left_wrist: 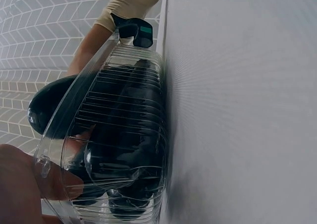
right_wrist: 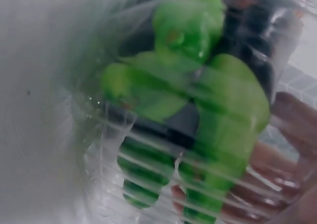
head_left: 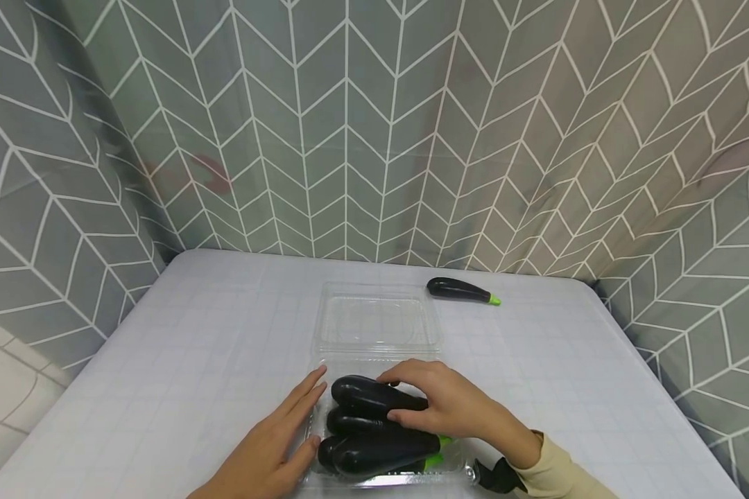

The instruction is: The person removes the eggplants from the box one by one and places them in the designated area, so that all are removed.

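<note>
A clear plastic clamshell container (head_left: 406, 479) holds several dark, glossy eggplants (head_left: 383, 454) at the front of the table. My right hand (head_left: 449, 402) grips the rearmost eggplant (head_left: 365, 395) with its thumb on the near side and fingers over the far side. Along the container's left edge rests my left hand (head_left: 274, 443), its fingers extended and its thumb pointing toward the eggplants. In the left wrist view, that hand's digit (left_wrist: 74, 187) reaches inside the clear rim. Green stem ends (right_wrist: 188, 26) show through the ribbed wall in the right wrist view.
The container's clear lid (head_left: 377, 319) lies folded back behind it. Another eggplant (head_left: 455, 288) with a green stem lies near the table's far edge, right of the lid. A patterned curtain (head_left: 374, 138) hangs behind the white table (head_left: 212, 333).
</note>
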### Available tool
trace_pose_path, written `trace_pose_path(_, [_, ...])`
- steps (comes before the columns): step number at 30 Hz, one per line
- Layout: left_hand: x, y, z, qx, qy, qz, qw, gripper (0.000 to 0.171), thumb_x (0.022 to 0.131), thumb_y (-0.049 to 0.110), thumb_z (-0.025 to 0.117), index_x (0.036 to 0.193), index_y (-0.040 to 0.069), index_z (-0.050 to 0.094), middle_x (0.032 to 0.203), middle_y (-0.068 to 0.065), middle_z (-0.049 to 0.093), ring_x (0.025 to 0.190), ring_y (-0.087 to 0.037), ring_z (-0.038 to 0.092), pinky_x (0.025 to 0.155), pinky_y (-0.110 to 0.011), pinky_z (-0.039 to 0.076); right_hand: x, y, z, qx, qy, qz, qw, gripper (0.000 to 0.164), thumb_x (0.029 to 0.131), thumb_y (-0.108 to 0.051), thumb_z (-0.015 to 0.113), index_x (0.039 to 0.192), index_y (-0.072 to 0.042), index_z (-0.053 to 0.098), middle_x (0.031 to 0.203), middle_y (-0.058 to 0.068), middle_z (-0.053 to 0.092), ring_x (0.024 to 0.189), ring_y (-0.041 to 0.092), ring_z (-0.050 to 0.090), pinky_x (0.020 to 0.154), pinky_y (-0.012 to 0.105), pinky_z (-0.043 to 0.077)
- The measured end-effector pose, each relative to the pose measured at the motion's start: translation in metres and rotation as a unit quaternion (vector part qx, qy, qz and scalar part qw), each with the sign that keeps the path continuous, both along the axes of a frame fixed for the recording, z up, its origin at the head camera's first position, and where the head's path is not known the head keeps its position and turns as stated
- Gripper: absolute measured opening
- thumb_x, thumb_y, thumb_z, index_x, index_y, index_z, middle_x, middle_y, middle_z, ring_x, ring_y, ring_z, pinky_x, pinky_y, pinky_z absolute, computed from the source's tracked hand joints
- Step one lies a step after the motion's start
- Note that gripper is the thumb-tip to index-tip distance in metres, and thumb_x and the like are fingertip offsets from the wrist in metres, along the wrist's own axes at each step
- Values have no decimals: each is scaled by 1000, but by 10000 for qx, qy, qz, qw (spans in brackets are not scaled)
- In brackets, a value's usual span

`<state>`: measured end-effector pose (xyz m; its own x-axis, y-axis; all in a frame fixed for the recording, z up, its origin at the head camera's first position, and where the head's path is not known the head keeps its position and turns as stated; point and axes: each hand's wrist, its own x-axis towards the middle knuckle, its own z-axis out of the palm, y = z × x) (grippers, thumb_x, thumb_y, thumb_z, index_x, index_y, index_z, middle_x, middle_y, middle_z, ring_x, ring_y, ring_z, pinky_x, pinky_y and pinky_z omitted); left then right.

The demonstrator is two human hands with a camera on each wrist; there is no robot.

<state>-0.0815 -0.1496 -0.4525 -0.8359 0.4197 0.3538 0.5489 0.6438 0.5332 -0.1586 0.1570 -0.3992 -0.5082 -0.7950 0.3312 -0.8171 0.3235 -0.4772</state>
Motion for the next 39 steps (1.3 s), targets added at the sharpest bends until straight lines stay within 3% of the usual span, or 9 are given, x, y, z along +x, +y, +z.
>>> trace_pose_path(10, [0, -1, 0, 15, -11, -31, 10000, 70, 92, 13, 72, 155, 2, 46, 170, 10, 22, 148, -12, 35, 106, -47, 47, 1, -1, -1, 247, -50, -182, 9995, 43, 92, -13, 80, 133, -7, 66, 124, 0, 70, 112, 12, 66, 94, 36, 55])
trace_pose_path(39, [0, -1, 1, 67, 79, -112, 9999, 69, 93, 12, 71, 155, 0, 45, 171, 7, 22, 149, -14, 35, 105, -48, 48, 3, 1, 4, 52, 111, -261, 9996, 43, 91, -11, 79, 132, -11, 67, 123, -1, 71, 110, 13, 67, 91, 37, 57])
